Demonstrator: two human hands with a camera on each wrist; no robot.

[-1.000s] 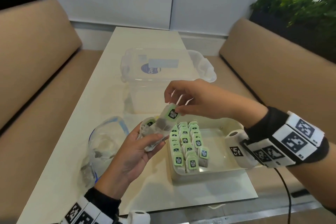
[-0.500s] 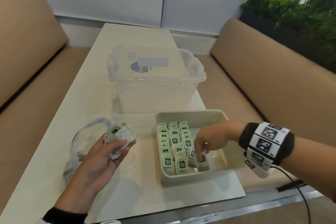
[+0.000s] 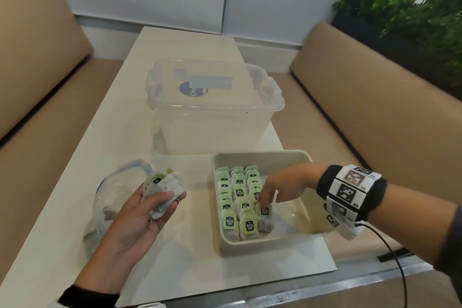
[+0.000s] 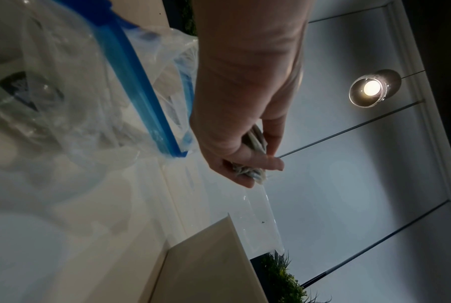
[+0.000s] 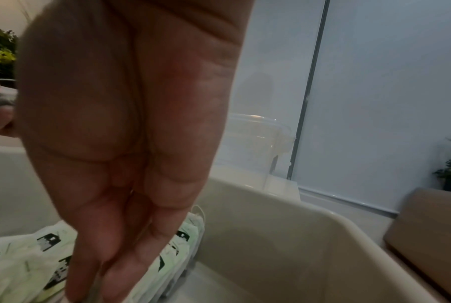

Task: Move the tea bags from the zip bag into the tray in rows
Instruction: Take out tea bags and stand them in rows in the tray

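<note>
Head view, lower centre: a beige tray point(image 3: 306, 210) on a pale table point(image 3: 120, 112) holds green-tagged tea bags point(image 3: 238, 192) standing in three rows along its left half. The right hand point(image 3: 282, 187) reaches down into the tray from the right; its fingertips point(image 3: 262, 201) pinch the top of one bag point(image 3: 264, 211) at the near end of the right-hand row. In the right wrist view the fingers point(image 5: 131, 256) are pressed together, pointing down among the tags.

Lower left: the left hand point(image 3: 140, 215) lies palm up, thumb and curled fingers holding a bundle point(image 3: 163, 186) of tea bags. The left wrist view shows the same fingers point(image 4: 255, 162) closed round the bundle. Just left of this hand, the clear zip bag point(image 3: 110, 190) with a blue seal lies crumpled on the table; whether the hand touches it cannot be told.

Centre of the frame: a clear lidded box point(image 3: 212, 105) stands beyond the tray. Tan benches point(image 3: 370, 97) flank the table; plants point(image 3: 410, 15) fill the upper right.
</note>
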